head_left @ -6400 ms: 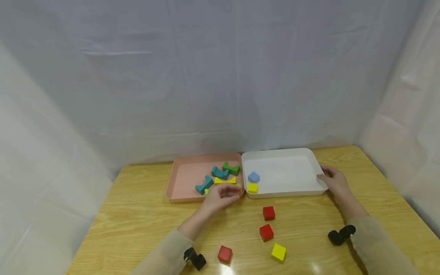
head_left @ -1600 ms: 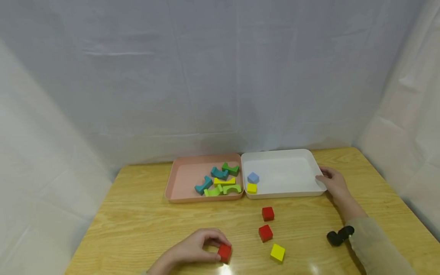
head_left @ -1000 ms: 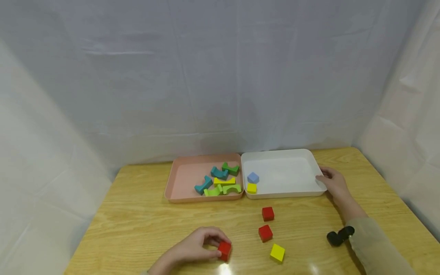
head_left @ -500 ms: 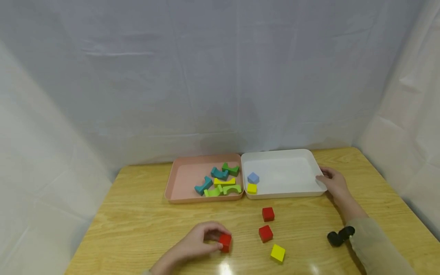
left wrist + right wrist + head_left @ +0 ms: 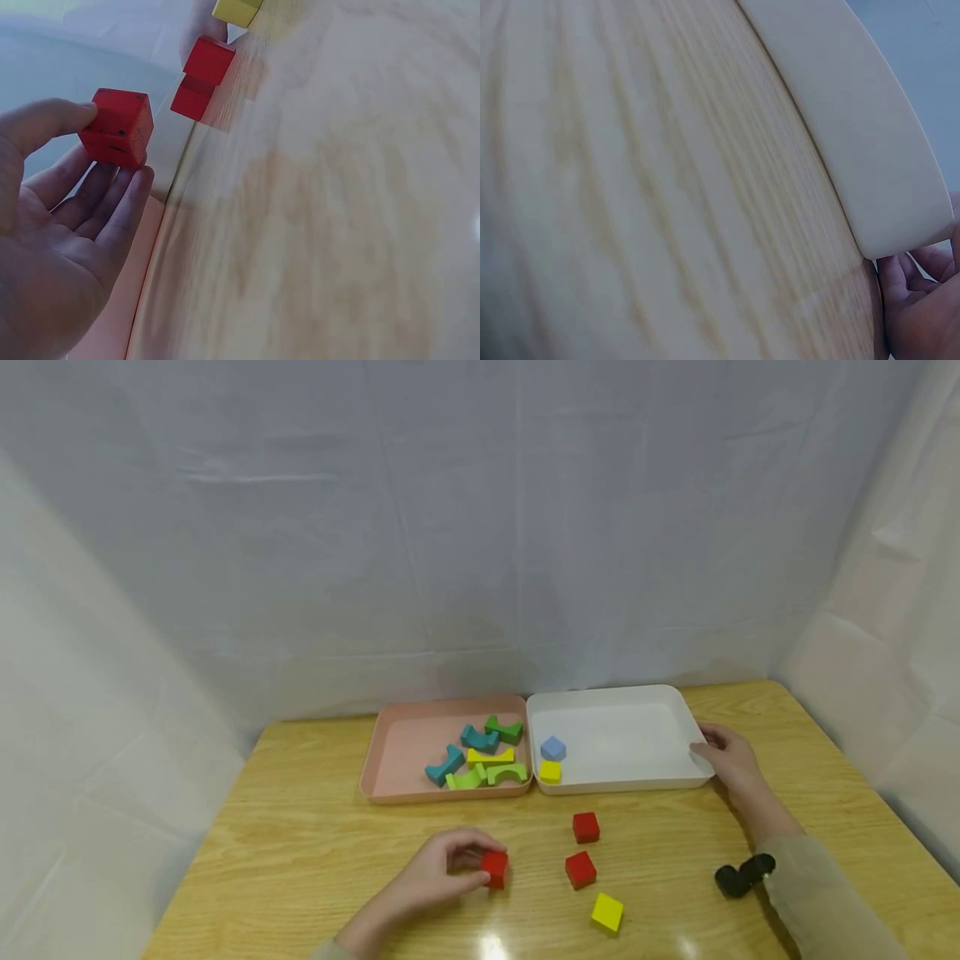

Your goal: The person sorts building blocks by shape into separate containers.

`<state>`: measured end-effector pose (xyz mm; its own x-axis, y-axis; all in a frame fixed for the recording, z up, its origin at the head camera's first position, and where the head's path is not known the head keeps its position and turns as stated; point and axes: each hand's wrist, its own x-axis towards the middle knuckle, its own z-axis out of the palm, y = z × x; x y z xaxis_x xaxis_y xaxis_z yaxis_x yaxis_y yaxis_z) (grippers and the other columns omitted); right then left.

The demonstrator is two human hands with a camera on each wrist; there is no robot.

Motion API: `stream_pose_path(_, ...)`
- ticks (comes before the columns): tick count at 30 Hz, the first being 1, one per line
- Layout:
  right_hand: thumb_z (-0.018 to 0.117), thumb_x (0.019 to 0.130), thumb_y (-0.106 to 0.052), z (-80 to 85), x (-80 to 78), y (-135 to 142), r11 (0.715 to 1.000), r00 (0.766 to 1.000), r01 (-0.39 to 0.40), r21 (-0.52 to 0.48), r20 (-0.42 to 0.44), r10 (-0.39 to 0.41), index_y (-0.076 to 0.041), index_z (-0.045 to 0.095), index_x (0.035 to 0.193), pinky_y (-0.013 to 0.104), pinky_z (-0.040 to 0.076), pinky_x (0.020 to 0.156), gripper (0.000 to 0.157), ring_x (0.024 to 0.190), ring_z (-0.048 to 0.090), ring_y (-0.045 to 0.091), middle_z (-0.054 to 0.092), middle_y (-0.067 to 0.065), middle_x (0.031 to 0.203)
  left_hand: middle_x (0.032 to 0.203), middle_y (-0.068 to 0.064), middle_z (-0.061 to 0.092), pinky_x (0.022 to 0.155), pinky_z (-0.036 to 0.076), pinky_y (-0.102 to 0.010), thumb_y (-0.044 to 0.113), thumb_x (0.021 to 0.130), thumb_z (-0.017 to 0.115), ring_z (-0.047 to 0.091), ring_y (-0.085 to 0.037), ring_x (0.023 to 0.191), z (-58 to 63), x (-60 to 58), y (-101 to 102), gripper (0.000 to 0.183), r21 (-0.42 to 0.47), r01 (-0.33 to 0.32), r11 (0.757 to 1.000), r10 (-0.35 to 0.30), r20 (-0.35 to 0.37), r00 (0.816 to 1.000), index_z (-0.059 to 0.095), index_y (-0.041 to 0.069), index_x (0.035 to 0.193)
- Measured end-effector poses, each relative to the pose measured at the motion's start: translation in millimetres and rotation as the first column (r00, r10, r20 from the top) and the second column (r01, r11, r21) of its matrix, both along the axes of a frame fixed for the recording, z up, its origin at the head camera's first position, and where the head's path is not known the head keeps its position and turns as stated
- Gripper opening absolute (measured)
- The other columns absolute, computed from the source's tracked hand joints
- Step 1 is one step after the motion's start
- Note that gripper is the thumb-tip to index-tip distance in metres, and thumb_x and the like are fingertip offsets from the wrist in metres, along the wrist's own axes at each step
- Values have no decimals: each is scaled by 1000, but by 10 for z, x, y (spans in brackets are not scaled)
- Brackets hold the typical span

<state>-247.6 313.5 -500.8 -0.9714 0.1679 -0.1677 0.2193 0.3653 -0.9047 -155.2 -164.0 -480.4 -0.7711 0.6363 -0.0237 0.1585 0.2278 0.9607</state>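
My left hand (image 5: 437, 870) pinches a red cube block (image 5: 495, 869) between thumb and fingertips, over the table left of the other loose cubes. In the left wrist view that red block (image 5: 116, 129) shows dark specks on its faces. At the far right my right hand (image 5: 733, 763) grips the right end of the white tray (image 5: 622, 782), its thumb on the rim. The right wrist view shows those fingers (image 5: 919, 277) at the tray's corner, partly cut off by the frame. A blue block (image 5: 553, 748) and a yellow block (image 5: 551, 772) lie in the white tray.
A pink tray (image 5: 405, 752) touches the white tray's left side and holds several arch blocks, such as a yellow one (image 5: 491, 759). On the table (image 5: 300, 860) lie two red cubes, one farther back (image 5: 586, 827) and one nearer (image 5: 581, 869), plus a yellow cube (image 5: 607, 913).
My left hand went from the pink tray down to the red cube, took hold of it and has carried it away from me, towards the trays. My right hand stays at the white tray.
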Motion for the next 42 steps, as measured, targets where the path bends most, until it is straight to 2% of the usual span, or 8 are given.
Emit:
stream_pose_path(4, 54, 110, -16, 0, 4, -1, 1000, 1000, -1, 3, -4, 1, 12, 33, 159, 4, 46, 77, 61, 109, 49, 6, 41, 34, 158, 133, -29, 67, 99, 56, -17, 10, 102, 70, 67, 1, 111, 10, -24, 28, 34, 3, -3, 1000, 3, -3, 1000, 68, -5, 132)
stream_pose_path(9, 54, 110, -17, 2, 7, 6, 1000, 1000, -4, 1, -2, 4, 13, 32, 159, 3, 45, 77, 62, 113, 49, 9, 40, 35, 159, 134, -30, 67, 100, 55, -16, 8, 101, 71, 68, 0, 113, 13, -65, 82, 35, 12, -23, 1000, 23, -6, 1000, 67, -5, 133)
stream_pose_path(16, 56, 109, -16, -9, 6, 4, 1000, 1000, 5, -1, -21, -5, 13, 35, 158, 3, 46, 77, 61, 103, 48, -1, 42, 34, 157, 138, -26, 68, 101, 55, -18, 9, 102, 71, 69, -30, 124, 33, -153, 219, 35, -7, -69, 998, 69, 16, 997, 68, -3, 135)
stream_pose_path(24, 56, 109, -15, -20, 3, -3, 1000, 1000, 3, -8, -30, -3, 14, 35, 158, 4, 47, 77, 61, 97, 47, -7, 44, 34, 154, 138, -27, 66, 99, 56, -16, 7, 101, 72, 66, 1, 111, 72, -260, 324, 35, 41, -79, 996, 80, -30, 996, 68, -4, 134)
stream_pose_path(27, 55, 109, -16, -6, 3, -3, 1000, 1000, 3, -8, -18, -3, 13, 34, 159, 3, 46, 77, 62, 103, 48, 0, 42, 34, 157, 139, -27, 66, 99, 56, -17, 7, 100, 73, 65, 2, 111, 81, -296, 358, 34, 56, -90, 994, 93, -49, 995, 68, -4, 132)
stream_pose_path(32, 54, 110, -17, 8, -3, -8, 1000, 1000, 1, -3, -4, -1, 13, 32, 159, 1, 43, 77, 62, 119, 50, 18, 39, 35, 160, 149, -26, 60, 103, 57, -23, 7, 100, 72, 68, -23, 123, 94, -350, 422, 35, 45, -115, 992, 117, -48, 992, 69, -2, 133)
stream_pose_path(35, 54, 109, -16, 7, -4, -8, 1000, 1000, 2, -2, -5, -2, 13, 32, 159, 1, 43, 77, 62, 119, 50, 17, 39, 35, 160, 152, -27, 58, 105, 58, -29, 5, 101, 71, 66, -37, 127, 99, -383, 457, 36, 46, -124, 991, 126, -49, 991, 68, -3, 135)
stream_pose_path(42, 55, 109, -16, 5, -5, -10, 1000, 1000, 7, -3, -2, -7, 14, 33, 159, 1, 44, 77, 62, 113, 49, 12, 40, 35, 159, 141, -24, 66, 104, 58, -26, 6, 101, 71, 69, -31, 125, 131, -463, 539, 36, 61, -138, 988, 142, -54, 988, 67, -2, 136)
